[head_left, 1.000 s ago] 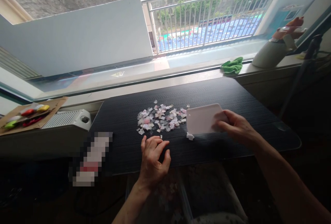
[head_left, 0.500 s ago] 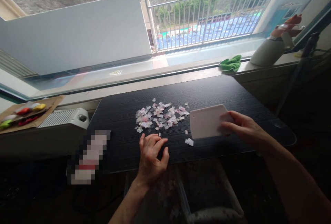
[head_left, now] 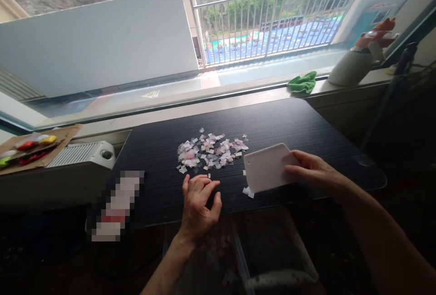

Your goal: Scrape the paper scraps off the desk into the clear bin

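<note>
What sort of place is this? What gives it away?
Probably an indoor room beside a large window: a black wood-grain table stands along a pale window sill, a white slatted radiator-like unit is at left, and a silver metal railing shows outside.

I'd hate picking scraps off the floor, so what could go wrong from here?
The white scraps near the front edge of the table might drop off if nudged by the white card in the right hand. The pile looks light and loose, so a brisk stroke could scatter it. The left hand, just in front of it, might bump a stray piece.
</note>
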Action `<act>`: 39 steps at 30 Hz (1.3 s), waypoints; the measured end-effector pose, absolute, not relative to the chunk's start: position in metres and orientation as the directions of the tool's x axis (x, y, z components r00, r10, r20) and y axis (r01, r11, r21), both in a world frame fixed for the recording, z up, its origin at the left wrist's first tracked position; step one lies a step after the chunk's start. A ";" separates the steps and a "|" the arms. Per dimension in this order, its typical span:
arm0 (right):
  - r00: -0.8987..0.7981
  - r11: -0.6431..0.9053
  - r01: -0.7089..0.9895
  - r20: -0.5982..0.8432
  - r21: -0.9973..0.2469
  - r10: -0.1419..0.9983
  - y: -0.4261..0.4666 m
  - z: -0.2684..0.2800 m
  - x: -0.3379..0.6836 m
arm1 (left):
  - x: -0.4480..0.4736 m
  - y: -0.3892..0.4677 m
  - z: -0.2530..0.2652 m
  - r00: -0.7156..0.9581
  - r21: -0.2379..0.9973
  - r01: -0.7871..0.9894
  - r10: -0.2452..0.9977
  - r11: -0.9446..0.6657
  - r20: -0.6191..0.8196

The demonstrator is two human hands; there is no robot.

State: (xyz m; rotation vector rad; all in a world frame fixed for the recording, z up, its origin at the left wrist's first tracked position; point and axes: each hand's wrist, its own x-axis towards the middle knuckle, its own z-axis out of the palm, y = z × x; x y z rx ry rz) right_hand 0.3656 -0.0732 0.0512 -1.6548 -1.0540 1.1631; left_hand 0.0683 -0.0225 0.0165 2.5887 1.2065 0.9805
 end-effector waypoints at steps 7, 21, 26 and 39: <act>0.210 -0.303 0.143 -0.270 -0.942 0.940 -0.071 0.050 0.363 | 0.068 -0.023 0.017 0.468 0.363 0.643 0.721 -0.675 0.511; 0.339 -0.231 0.116 -0.180 -0.966 0.923 -0.086 0.037 0.361 | 0.071 -0.022 0.015 0.485 0.325 0.653 0.707 -0.684 0.514; 0.538 -0.118 0.155 -0.016 -0.981 0.843 -0.091 0.020 0.351 | 0.073 -0.022 0.014 0.499 0.296 0.656 0.694 -0.694 0.520; 0.570 -0.017 0.349 0.198 -0.937 0.798 -0.086 0.016 0.344 | 0.075 -0.019 0.010 0.555 0.164 0.673 0.638 -0.721 0.533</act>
